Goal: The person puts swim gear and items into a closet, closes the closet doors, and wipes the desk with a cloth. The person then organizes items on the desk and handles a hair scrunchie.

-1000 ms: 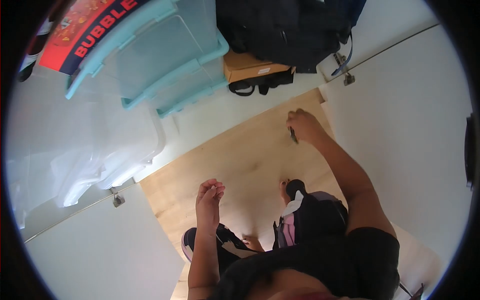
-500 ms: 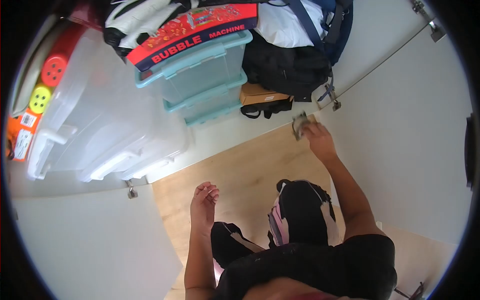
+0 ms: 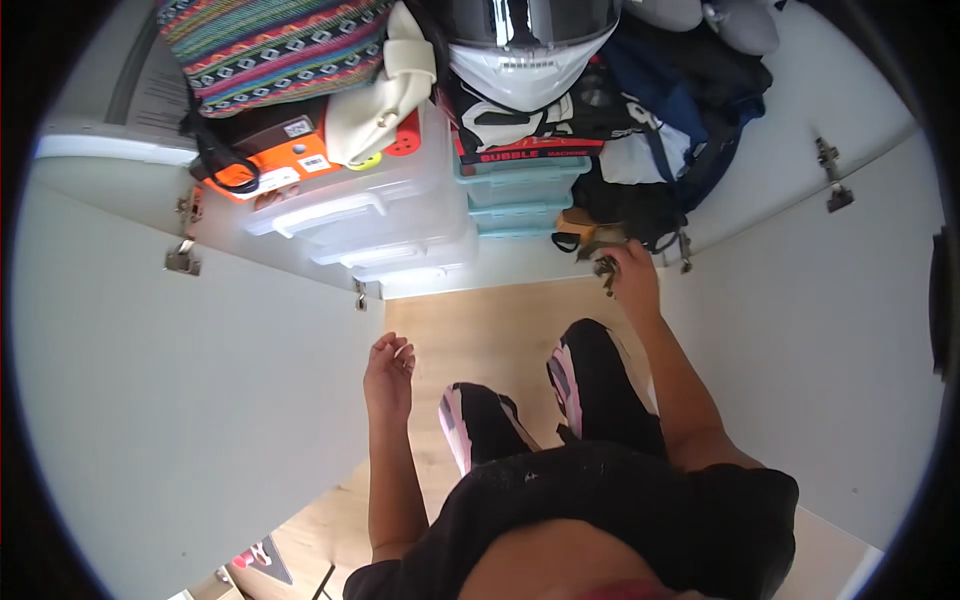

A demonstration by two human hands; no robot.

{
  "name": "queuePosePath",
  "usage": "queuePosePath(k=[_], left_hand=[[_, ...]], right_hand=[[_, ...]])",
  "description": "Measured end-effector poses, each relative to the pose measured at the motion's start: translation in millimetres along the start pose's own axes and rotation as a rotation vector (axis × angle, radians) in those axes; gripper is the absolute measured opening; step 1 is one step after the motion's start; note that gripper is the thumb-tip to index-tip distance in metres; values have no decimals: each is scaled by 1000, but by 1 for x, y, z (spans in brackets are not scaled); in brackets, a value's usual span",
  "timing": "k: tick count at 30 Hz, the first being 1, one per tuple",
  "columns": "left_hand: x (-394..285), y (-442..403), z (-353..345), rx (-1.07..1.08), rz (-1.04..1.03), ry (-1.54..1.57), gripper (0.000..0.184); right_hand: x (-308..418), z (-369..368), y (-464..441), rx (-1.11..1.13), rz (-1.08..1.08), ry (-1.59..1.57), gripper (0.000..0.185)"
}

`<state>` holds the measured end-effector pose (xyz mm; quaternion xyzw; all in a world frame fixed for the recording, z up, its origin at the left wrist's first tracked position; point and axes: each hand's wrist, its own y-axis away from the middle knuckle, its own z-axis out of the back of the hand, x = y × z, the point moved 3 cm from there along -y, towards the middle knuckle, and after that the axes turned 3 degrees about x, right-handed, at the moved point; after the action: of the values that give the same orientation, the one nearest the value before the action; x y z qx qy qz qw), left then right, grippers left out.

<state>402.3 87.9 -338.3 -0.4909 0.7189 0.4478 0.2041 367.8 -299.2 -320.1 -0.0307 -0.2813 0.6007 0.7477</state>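
My right hand [image 3: 635, 274] is pinching a blurred, dark olive item [image 3: 604, 266] at the far right, near the brown box [image 3: 574, 221], closed on its edge. I'm judging that a firm pinch and slow movement suit it, clear of that box. My left hand [image 3: 388, 378] is hanging half-curled at left, holding nothing I can see
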Motion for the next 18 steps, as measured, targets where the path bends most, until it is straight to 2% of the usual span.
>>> queuePosePath(k=[2, 4, 6, 8, 10, 12, 14, 16, 18], left_hand=[[-14, 12, -10, -35, 2, 17, 20], [-24, 32, -14, -45, 52, 74, 21], [-33, 52, -32, -75, 83, 51, 21], [-36, 61, -48, -82, 96, 47, 21], [-34, 74, -57, -69, 132, 28, 21], [-31, 85, -59, -103, 158, 24, 21], [-26, 94, -61, -123, 185, 15, 21], [-24, 110, -55, -136, 235, -18, 23], [-24, 126, -43, -180, 267, -36, 23]], right_hand=[[22, 25, -31, 79, 39, -39, 37], [58, 56, -48, -70, 227, -47, 33], [47, 23, -52, 212, 336, 68, 31], [75, 13, -76, 143, 547, -109, 27], [114, 1, -104, 63, 781, -3, 28], [136, -17, -127, 36, 868, 71, 30], [117, -62, -143, 88, 832, 139, 33], [111, -70, -144, 137, 792, 196, 36], [107, -57, -149, 475, 552, 92, 51]])
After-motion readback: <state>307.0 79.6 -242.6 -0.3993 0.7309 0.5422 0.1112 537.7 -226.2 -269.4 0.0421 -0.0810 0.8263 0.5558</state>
